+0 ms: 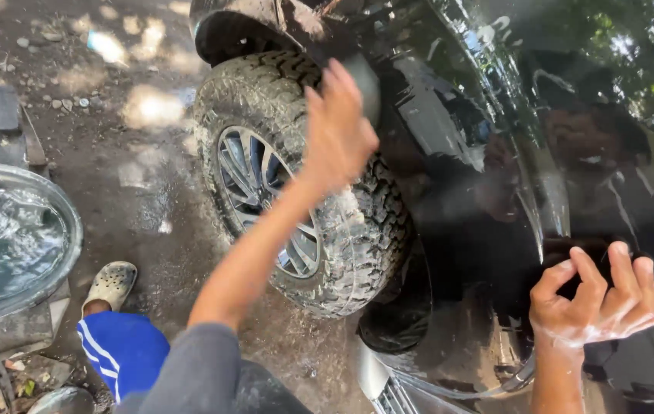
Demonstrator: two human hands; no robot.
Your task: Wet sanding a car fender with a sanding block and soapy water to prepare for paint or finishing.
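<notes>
My left hand [336,130] is raised against the black vehicle's wheel arch, just above the muddy knobbly tyre [350,230] with its silver spoked rim [254,180]. I see the back of the hand with the fingers together. A grey rounded shape [369,88] shows past the fingertips, and I cannot tell if the hand holds it. My right hand [595,299] is covered in soap foam, its fingers curled and apart with nothing in them. It hovers close to the glossy black body panel [480,230].
A round basin full of water [12,245] stands at the left on a concrete block. My foot in a grey clog [112,282] and my blue-clad leg [123,349] are below it. The ground [143,153] is wet and muddy, with stones. A metal side step [388,391] juts out at the bottom.
</notes>
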